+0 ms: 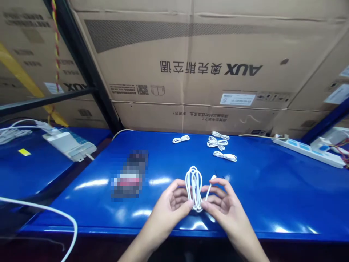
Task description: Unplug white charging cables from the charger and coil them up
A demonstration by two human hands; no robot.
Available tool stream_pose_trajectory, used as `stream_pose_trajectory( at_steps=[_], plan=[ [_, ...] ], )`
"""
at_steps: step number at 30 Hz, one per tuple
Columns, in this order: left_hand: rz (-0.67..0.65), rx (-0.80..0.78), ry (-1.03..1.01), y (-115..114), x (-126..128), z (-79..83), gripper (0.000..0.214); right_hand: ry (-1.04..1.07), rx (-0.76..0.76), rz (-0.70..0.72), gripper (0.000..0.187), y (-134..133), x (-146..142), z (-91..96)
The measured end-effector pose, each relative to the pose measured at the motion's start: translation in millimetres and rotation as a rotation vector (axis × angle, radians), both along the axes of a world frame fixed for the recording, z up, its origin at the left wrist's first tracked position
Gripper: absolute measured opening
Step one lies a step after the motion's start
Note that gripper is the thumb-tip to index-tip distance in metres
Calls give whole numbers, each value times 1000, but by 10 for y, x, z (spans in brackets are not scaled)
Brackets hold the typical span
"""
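Observation:
My left hand (170, 203) pinches the lower end of a looped white cable (194, 187) between thumb and fingers. My right hand (226, 207) grips the same bundle from the other side, and a short free end with a small connector (211, 181) sticks up beside its fingers. Both hands hover just above the front of a glossy blue table (259, 196). Farther back on it lie several small bundled white cables, including one (181, 139) on the left and another (225, 156) on the right.
A pixelated, unreadable object (129, 174) lies left of my hands. A white power strip (308, 153) sits at the table's right rear. Stacked AUX cardboard boxes (191, 65) stand behind. A white cable (54, 213) curves past the lower left.

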State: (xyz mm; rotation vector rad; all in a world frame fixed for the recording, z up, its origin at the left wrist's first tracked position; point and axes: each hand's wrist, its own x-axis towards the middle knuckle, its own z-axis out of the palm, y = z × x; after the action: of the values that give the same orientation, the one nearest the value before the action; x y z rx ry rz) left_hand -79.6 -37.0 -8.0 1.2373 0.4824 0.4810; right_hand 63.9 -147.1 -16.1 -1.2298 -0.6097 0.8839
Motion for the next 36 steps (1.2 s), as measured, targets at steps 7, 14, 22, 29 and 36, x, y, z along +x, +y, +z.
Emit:
stream_pose_trajectory(
  at_steps=[7,14,22,29,36],
  plan=[
    [191,70,38,-48,44,-85,30,56,-13,77,64,4,60,-17],
    [126,120,130,-53,69,-1,28,42,-1,157,58,-13,55,-17],
    [86,-31,46,6,49,-5,50,-41,3,147,54,-7,107,-48],
    [23,116,78,-35,35,16,33,9,-9,116,57,18,110,-54],
    [76,389,124,-80,21,-71,41,24,-30,13,80,24,-12,41]
  ],
)
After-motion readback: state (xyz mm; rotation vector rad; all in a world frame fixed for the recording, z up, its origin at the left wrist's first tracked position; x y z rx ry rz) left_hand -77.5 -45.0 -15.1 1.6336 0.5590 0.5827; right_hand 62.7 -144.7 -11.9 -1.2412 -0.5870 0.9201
